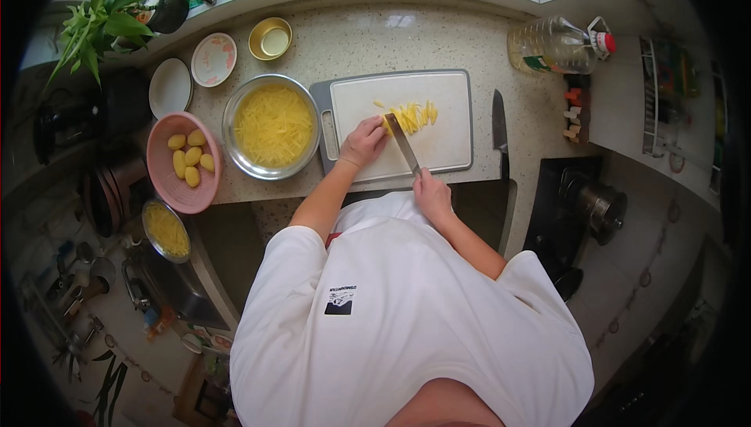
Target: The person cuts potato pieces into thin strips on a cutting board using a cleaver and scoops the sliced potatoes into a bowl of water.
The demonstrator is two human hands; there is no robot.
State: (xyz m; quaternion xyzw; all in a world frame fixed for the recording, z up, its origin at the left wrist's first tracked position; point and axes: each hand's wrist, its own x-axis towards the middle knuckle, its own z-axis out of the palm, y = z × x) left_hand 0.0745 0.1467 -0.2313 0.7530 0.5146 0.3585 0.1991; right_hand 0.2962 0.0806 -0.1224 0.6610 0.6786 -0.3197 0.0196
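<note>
My right hand [433, 195] grips the handle of a kitchen knife [403, 144], whose blade stands over the white cutting board [364, 89] with its grey rim. At the blade's tip, the fingers of my left hand [365, 142] press on a yellow piece of what looks like potato [385, 124], mostly hidden by the fingers. Cut yellow strips [416, 116] lie in a row just right of the blade. Left of the board, a steel bowl [227, 142] holds a heap of fine yellow shreds [274, 126]. A pink basket [176, 195] contains several peeled potatoes [192, 156].
A second knife [499, 119] lies right of the board. An oil bottle [551, 45] stands at the back right, a pot [601, 207] on the stove. Two dishes [170, 87] and a gold bowl [270, 38] sit back left. A smaller bowl of shreds [168, 230] is near the sink [188, 292].
</note>
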